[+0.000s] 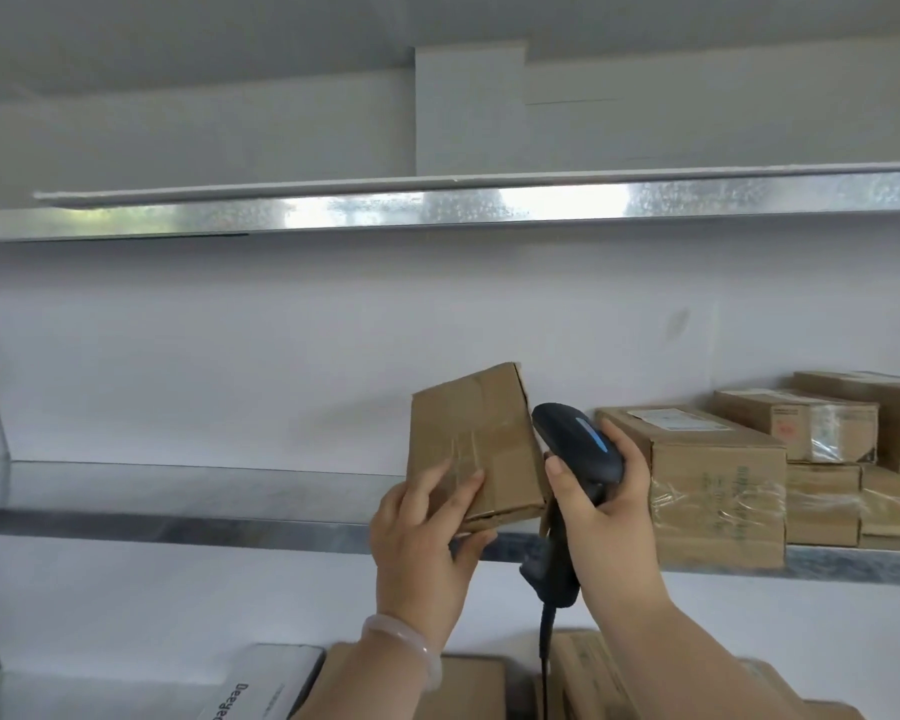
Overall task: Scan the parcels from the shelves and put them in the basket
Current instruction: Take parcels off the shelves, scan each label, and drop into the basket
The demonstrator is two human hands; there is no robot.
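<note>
Forearms rise from the bottom edge, pale bracelet on the left wrist. Left hand grips a small cardboard parcel by its lower corner, fingers on the near face, thumb underneath. Parcel is held tilted in the air before the metal shelf. Right hand wraps the black scanner, head angled up-left, just beside the parcel's right edge. Stacked boxes sit on the shelf at right.

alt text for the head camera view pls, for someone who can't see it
A person's left hand holds a small cardboard box up in front of a metal shelf, while the right hand grips a black scanner beside it. More boxes sit stacked on the shelf to the right.
</note>
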